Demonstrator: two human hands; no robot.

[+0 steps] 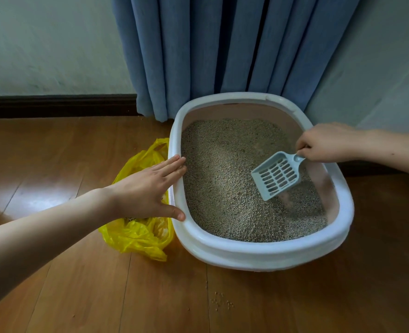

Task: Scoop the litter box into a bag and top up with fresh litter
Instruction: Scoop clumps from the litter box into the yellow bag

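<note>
The slotted scoop (276,175) tilts into the litter (225,179) at the litter box's (258,251) right side, its handle pinched by the right hand (326,143). The left hand (146,188) lies flat, fingers straight on the left rim, above the yellow bag (136,234).

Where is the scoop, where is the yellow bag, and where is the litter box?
scoop (277,175): head view, on the slotted blade, above the litter.
yellow bag (136,234): head view, on its crumpled plastic, left of the box.
litter box (258,251): head view, on the white near rim.
</note>
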